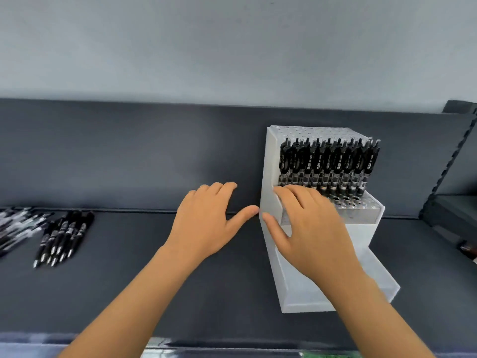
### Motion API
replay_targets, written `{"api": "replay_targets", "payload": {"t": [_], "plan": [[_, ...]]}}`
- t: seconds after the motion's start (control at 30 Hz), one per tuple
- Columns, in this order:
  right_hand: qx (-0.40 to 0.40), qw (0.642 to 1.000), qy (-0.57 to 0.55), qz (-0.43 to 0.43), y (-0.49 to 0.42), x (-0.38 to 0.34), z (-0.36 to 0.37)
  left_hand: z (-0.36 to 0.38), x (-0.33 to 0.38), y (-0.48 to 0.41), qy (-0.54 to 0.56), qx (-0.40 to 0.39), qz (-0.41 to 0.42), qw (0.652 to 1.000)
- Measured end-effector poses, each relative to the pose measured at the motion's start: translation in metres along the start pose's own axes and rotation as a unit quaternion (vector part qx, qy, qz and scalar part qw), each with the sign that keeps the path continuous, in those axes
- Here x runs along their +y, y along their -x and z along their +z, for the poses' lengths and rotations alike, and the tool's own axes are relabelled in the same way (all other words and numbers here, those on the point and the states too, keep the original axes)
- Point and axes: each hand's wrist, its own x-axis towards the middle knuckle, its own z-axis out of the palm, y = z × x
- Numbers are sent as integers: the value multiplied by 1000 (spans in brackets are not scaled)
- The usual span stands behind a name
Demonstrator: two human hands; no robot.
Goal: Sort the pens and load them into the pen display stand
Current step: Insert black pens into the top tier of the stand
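The white pen display stand (299,288) sits on the right part of a dark grey shelf (154,293), its stepped tiers rising toward the dark back panel (129,151). A tight row of black pens (327,161) stands upright in its upper tier, clips facing forward. The tier just in front of them shows open holes (348,200). The right grip (309,228), a bare hand, lies on top of the stand with its fingers straight and spread. The fingertips (280,191) reach the foot of the leftmost standing pens, and the thumb (269,219) lies against the stand's left edge. It holds no pen. Whether the fingertips actually touch the pens cannot be told. The left grip (206,223) is over the shelf just beside the stand's left side, palm down, fingers straight and close together. Its thumb is stretched out toward the stand, the tip almost at the left wall, and it holds nothing. Whether it rests on the shelf or hovers above it cannot be told. Well apart from both grips, at the left end of the shelf, lie 2 groups of pens. A neat bundle of black pens (64,236) lies side by side with tips pointing toward the front. A looser pile (15,223) runs off the left edge. A notched shelf upright (451,156) stands at the right.
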Motion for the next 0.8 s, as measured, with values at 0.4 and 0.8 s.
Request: {"api": "replay_targets", "payload": {"t": [0.4, 0.8], "plan": [[-174, 979, -75, -76, -35, -189, 126, -12, -229, 107, -175, -138, -151, 963], [-313, 926, -112, 177, -129, -364, 259, -6, -417, 48, -112, -127, -53, 984]]}}
